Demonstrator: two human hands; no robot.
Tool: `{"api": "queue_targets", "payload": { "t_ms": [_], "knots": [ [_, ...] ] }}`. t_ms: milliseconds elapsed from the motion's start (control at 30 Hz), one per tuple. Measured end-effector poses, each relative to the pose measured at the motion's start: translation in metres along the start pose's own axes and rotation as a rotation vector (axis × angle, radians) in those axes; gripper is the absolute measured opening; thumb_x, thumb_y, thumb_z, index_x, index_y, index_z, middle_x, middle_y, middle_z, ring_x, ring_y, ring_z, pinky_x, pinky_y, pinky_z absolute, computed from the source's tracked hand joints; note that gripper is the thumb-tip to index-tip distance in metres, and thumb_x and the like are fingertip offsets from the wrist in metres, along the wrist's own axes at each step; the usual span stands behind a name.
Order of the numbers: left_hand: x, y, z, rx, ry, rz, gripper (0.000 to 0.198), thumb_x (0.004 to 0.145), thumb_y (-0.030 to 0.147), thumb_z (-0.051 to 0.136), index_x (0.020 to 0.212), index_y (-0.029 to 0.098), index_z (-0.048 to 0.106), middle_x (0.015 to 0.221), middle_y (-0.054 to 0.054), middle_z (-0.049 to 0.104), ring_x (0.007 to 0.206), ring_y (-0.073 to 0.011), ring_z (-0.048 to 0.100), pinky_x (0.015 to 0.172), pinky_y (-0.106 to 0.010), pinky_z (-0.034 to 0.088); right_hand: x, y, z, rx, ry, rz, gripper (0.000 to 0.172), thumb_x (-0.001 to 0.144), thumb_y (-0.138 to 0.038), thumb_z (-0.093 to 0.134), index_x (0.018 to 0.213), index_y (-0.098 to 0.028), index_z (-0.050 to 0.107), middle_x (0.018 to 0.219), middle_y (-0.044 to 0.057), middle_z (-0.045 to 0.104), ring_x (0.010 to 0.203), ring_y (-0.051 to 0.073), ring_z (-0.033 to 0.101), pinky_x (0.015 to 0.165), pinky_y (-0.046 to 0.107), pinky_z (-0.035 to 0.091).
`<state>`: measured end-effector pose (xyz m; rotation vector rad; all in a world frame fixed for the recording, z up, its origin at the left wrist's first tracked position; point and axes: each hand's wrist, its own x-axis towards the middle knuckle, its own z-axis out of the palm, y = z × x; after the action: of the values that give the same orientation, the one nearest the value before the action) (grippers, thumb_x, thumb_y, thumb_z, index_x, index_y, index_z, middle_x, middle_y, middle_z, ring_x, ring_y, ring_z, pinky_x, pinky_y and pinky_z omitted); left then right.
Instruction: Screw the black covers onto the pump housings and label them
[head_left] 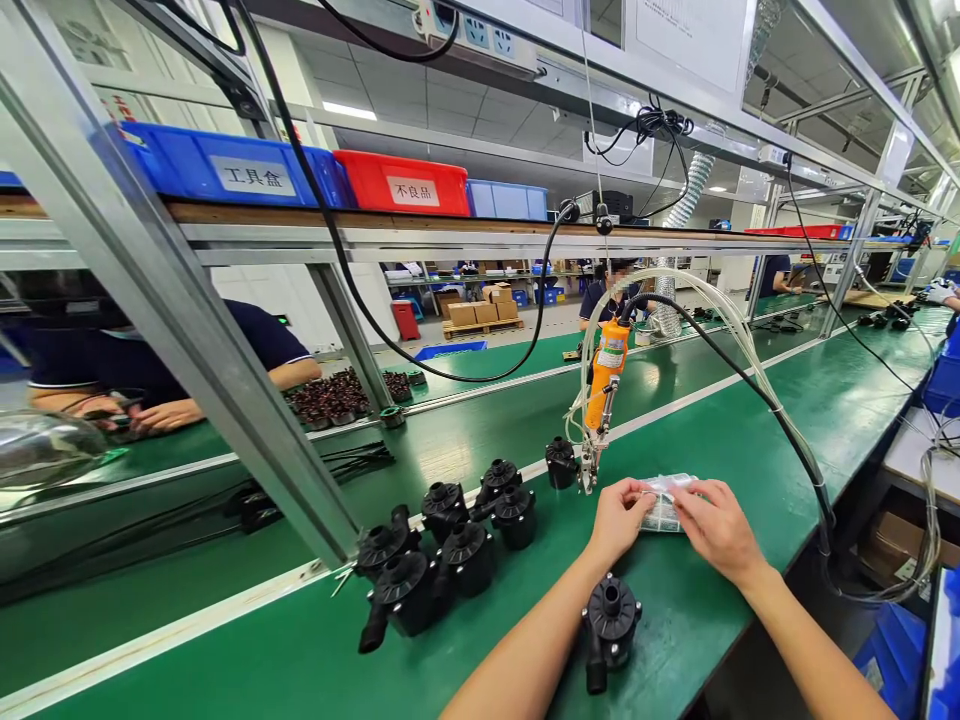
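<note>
My left hand [621,517] and my right hand [718,530] both pinch a small clear plastic bag [664,497] that lies on the green bench [712,430]. What the bag contains is too small to make out. An orange electric screwdriver [604,375] hangs on cables just left of my left hand, its tip pointing down. One black pump housing [610,627] stands beside my left forearm. Several more black pump housings [450,550] stand in a group to the left.
A slanted aluminium post [187,310] crosses the left side. Blue and red bins [405,183] sit on the upper shelf. Another person's arms [172,400] rest on the far side; more people work farther back. A black cable [765,410] and clear hoses arc over the bench at right.
</note>
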<state>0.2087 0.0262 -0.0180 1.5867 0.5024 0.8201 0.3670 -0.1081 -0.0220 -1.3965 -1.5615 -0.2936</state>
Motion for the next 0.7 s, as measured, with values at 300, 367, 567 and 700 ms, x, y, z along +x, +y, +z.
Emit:
{"api": "queue_targets", "payload": {
  "t_ms": [300, 367, 567, 700],
  "knots": [
    [-0.005, 0.005, 0.003, 0.15, 0.001, 0.026, 0.04, 0.08, 0.052, 0.072, 0.071, 0.014, 0.066, 0.064, 0.001, 0.06, 0.061, -0.0125, 0.049, 0.059, -0.024, 0.037, 0.011, -0.014, 0.013, 0.387, 0.042, 0.285, 0.073, 0.096, -0.03, 0.065, 0.159, -0.03, 0.028, 0.141, 0.013, 0.058, 0.112, 0.022, 0.066, 0.092, 0.041, 0.063],
    [-0.007, 0.009, 0.005, 0.204, -0.029, 0.031, 0.04, 0.082, 0.053, 0.069, 0.072, 0.013, 0.067, 0.066, 0.0, 0.061, 0.064, -0.0134, 0.05, 0.061, -0.024, 0.039, 0.015, -0.02, 0.014, 0.446, 0.022, 0.309, 0.071, 0.096, -0.029, 0.065, 0.158, -0.031, 0.029, 0.143, 0.013, 0.055, 0.115, 0.022, 0.063, 0.09, 0.038, 0.063],
    [-0.004, 0.045, -0.02, 0.477, -0.233, -0.036, 0.024, 0.069, 0.037, 0.082, 0.077, 0.014, 0.078, 0.068, 0.002, 0.069, 0.068, -0.016, 0.058, 0.065, -0.025, 0.044, 0.017, -0.045, 0.006, 0.663, 0.167, 0.357, 0.074, 0.091, -0.027, 0.072, 0.154, -0.033, 0.033, 0.141, 0.012, 0.055, 0.111, 0.021, 0.063, 0.085, 0.035, 0.061],
    [0.008, 0.085, -0.078, 0.763, -0.126, -0.142, 0.01, 0.072, 0.026, 0.079, 0.076, 0.017, 0.08, 0.074, -0.004, 0.076, 0.075, -0.0223, 0.068, 0.071, -0.028, 0.048, 0.008, -0.059, -0.006, 0.721, 0.25, 0.391, 0.071, 0.09, -0.026, 0.075, 0.151, -0.035, 0.038, 0.141, 0.012, 0.055, 0.11, 0.021, 0.062, 0.085, 0.033, 0.06]
  ]
}}
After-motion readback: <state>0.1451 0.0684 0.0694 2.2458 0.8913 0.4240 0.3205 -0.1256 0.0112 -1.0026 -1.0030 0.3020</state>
